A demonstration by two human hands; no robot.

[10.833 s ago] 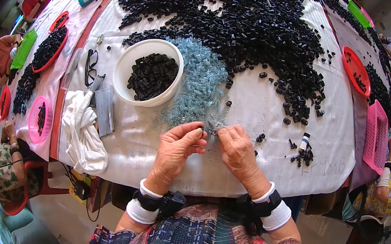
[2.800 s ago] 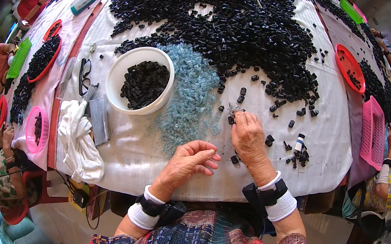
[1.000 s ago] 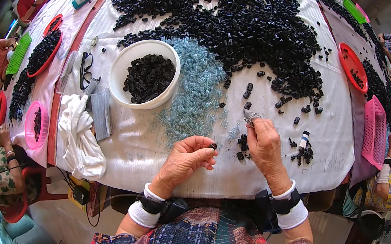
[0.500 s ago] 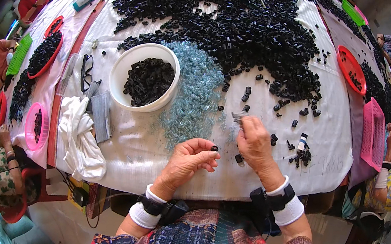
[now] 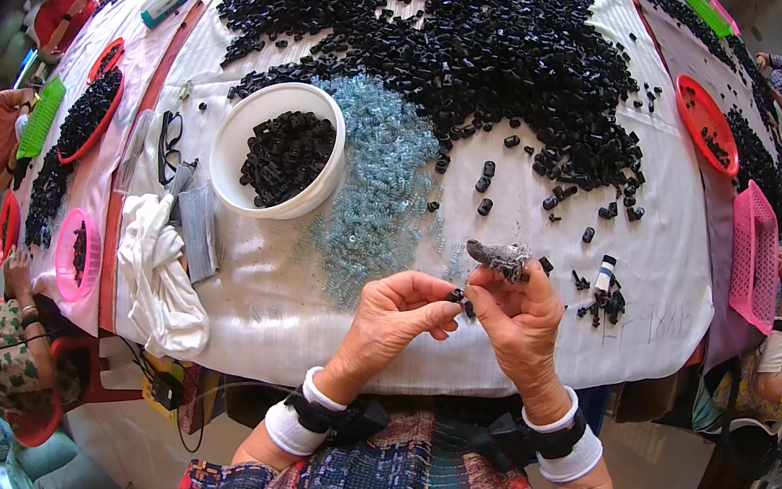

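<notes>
Between its thumb and index finger my left hand (image 5: 397, 318) pinches a small black plastic piece (image 5: 455, 296). My right hand (image 5: 521, 337) is closed close beside it, its thumb and fingertip at another small black part (image 5: 469, 309). Across the curled fingers of that hand lies a rough grey object with a dark blunt end (image 5: 498, 258); its exact kind is unclear. Small clear bluish rings (image 5: 372, 201) are heaped beyond my left hand. Next to them stands a white bowl (image 5: 225, 145), tilted in view, holding black pieces (image 5: 288, 158).
A large heap of black pieces (image 5: 462, 43) covers the table's far part. Near the right edge stands a small white bottle (image 5: 605, 273) among black bits. White gloves (image 5: 156, 275), a grey cloth strip (image 5: 199, 231) and glasses (image 5: 169, 149) lie left. Several people sit around with baskets.
My right hand has drawn back toward my left, and their fingertips now nearly meet. The grey object has turned in the right hand. My left hand has shifted slightly right.
</notes>
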